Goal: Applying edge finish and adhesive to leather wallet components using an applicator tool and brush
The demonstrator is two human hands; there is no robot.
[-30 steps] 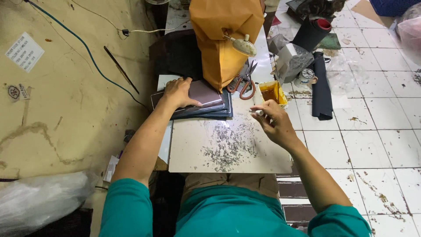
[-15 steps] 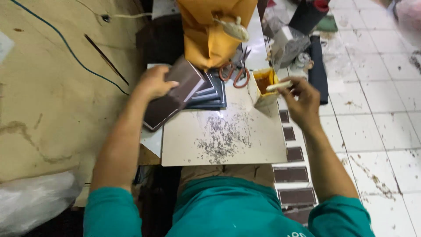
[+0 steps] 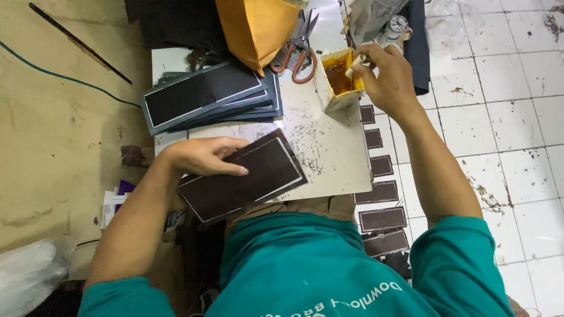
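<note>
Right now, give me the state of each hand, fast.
Left hand: fingers flat on the dark leather panel, pressing it to the board.
Right hand: closed on a small brush dipped in the glue cup.

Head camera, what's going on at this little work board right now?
A person in a teal shirt sits at a white work board. The left hand presses a dark rectangular piece flat on it. The right hand dips a small stick into a container of amber glue. A stack of similar pieces lies behind, and orange-handled scissors beside it.
</note>
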